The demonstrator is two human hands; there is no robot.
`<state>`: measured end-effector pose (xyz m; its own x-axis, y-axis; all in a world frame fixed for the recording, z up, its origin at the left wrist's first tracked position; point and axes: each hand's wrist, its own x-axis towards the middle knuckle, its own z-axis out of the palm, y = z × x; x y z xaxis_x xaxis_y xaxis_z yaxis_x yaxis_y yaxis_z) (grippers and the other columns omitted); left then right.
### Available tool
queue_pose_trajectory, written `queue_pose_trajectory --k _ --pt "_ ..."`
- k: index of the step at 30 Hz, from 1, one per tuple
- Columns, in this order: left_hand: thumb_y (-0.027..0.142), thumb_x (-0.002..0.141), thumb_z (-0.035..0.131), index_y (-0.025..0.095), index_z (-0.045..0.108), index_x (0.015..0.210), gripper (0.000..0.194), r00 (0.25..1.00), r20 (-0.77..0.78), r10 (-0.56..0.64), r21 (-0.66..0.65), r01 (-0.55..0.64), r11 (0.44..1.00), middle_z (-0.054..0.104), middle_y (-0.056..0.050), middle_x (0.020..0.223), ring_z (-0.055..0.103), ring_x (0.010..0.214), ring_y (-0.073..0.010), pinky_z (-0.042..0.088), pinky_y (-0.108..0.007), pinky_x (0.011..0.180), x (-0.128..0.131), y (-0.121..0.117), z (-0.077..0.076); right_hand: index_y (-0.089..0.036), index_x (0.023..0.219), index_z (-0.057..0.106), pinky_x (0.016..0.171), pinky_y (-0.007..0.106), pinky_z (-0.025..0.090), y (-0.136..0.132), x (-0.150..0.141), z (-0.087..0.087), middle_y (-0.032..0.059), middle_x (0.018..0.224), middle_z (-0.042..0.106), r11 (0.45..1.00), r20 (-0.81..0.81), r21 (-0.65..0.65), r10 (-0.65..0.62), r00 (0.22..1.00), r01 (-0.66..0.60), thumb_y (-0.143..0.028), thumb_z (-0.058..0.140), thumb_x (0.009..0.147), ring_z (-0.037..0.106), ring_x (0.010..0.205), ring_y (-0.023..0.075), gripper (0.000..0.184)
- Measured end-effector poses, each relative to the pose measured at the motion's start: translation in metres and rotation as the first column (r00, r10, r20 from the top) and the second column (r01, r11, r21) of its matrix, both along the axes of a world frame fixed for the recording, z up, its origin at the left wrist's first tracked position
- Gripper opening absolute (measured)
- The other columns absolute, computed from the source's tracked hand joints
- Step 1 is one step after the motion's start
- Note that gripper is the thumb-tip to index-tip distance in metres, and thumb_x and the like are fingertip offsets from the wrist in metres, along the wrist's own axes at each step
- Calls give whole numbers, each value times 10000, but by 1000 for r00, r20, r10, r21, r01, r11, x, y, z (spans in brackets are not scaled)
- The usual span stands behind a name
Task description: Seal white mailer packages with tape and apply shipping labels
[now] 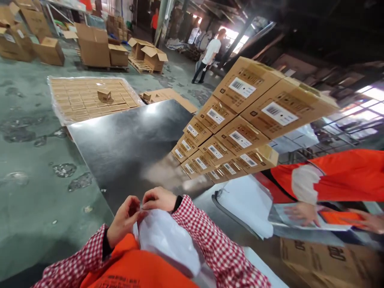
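- A white bag (168, 240) is pinched at its top edge by the left hand (124, 220) and right hand (158, 199), at the near edge of the metal table (126, 148).
- The table's middle and left edge are bare.
- Labelled boxes (240, 124) are stacked along its right edge.
- More bags (249, 204) lie beside a co-worker's hand (303, 212).
- Contents of the boxes cannot be seen.

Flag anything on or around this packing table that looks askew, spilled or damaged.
Wet patches stain the concrete floor left of the metal table. One small box sits loose on the flat-packed cartons. The stacked boxes look even. Both hands, left hand and right hand, pinch a white bag, undamaged.
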<state>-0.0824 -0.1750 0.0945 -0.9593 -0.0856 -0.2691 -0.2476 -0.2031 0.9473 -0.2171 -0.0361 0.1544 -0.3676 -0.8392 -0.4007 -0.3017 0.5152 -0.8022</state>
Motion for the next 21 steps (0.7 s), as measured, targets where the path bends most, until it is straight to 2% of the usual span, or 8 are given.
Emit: queue_pose_trajectory --k 3,7,11,13,15,17,19,21 --pt "455 752 707 199 479 926 384 1000 9 -10 -12 10 1000 485 45 769 475 681 -113 415 -239 623 -1 0 1 -174 752 675 627 222 370 17 -5 -1 -27 693 630 967 -139 53 -241 960 250 -193 640 813 539 664 116 73" --pt "477 777 678 184 494 1071 454 998 27 -58 -44 59 997 555 -3 852 551 772 -155 473 -291 711 4 -11 2 -169 677 556 684 266 346 52 -8 -9 14 689 578 809 -347 77 -527 776 583 -109 538 833 515 705 152 167" --pt "393 760 741 224 577 1068 388 952 -264 155 -241 -221 945 623 -46 996 604 955 -199 497 -300 849 18 -31 26 -183 641 504 696 276 346 68 4 -18 11 672 561 738 -343 47 -621 705 673 -103 547 823 506 692 157 204" --pt "354 866 649 252 652 1010 177 887 -453 -90 -367 -94 926 665 -45 1005 626 954 -186 508 -265 835 20 -28 44 -182 622 502 704 263 360 67 8 -24 -5 653 565 710 -308 17 -666 680 704 -89 561 816 506 682 138 222" --pt "384 947 519 270 677 1133 269 649 -454 -610 -563 322 761 699 -65 1120 640 1054 -211 506 -307 940 16 -10 58 -178 598 505 678 244 382 63 7 -31 -23 599 558 678 -256 -6 -711 654 735 -66 574 801 507 634 117 242" --pt "482 941 496 225 573 1344 484 339 -291 -895 -749 501 433 615 -118 1341 548 1265 -284 383 -449 1130 8 18 62 -172 584 503 611 233 409 62 3 -34 -34 533 541 629 -191 -26 -766 614 777 -69 579 814 511 552 106 264" --pt "549 901 533 133 468 1431 677 289 -152 -945 -874 408 265 477 -177 1467 414 1383 -350 270 -557 1181 -1 43 57 -160 631 521 559 233 444 73 -2 -25 -40 524 535 539 -139 -86 -839 526 838 -153 565 891 525 502 104 263" --pt "548 887 556 80 431 1444 738 325 -94 -941 -938 289 193 401 -199 1507 348 1416 -370 269 -574 1179 -6 57 49 -142 743 567 565 247 488 101 -2 6 -31 603 567 417 -116 -206 -909 401 885 -303 527 968 553 529 102 280"
